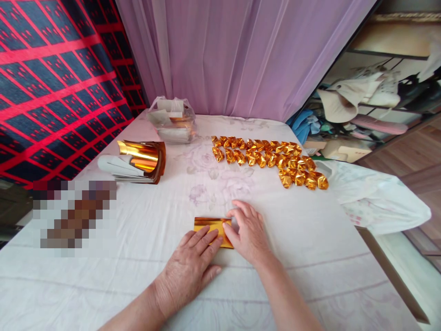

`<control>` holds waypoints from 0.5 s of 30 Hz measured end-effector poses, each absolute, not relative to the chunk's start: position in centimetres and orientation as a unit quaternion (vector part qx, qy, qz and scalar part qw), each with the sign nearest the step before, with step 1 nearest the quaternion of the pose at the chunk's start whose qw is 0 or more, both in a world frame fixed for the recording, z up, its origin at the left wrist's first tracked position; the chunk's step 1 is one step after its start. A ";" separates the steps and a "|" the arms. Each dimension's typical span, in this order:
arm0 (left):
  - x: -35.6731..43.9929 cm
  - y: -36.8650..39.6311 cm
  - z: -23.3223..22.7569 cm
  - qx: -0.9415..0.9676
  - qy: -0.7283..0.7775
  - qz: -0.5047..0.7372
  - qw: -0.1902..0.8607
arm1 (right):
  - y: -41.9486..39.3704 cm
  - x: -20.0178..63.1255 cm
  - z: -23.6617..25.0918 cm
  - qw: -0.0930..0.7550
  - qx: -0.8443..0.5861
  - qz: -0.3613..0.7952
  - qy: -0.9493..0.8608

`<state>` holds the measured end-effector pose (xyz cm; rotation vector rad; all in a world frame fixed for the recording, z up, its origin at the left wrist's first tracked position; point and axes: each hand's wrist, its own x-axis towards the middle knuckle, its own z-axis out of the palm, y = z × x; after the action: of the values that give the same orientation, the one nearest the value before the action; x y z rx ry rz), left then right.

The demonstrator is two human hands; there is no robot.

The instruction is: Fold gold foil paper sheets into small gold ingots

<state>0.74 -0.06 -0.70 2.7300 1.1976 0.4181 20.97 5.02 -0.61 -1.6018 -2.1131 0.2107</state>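
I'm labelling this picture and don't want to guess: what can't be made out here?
All in the head view:
- Pixelated patch at the table's left: blurring hides what lies there.
- Gold sheet: the fingers of the left hand and right hand cover parts of it.
- Plastic bag: cloudy film and overlapping contents obscure what's inside.
- Forearms: cut off by the bottom edge.

Smooth, glossy foil sheet (214, 224) — crinkled, shiny foil pieces (271, 160) — matt tablecloth (151, 220).
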 end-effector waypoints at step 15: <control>0.8 0.0 -0.6 0.904 0.399 0.139 0.063 | 5.1 21.2 -0.8 0.305 -0.533 0.132 -0.778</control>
<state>0.83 -0.03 -0.64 2.7305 1.2067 0.4199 21.19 5.11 -0.75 -1.4125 -2.0610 0.3483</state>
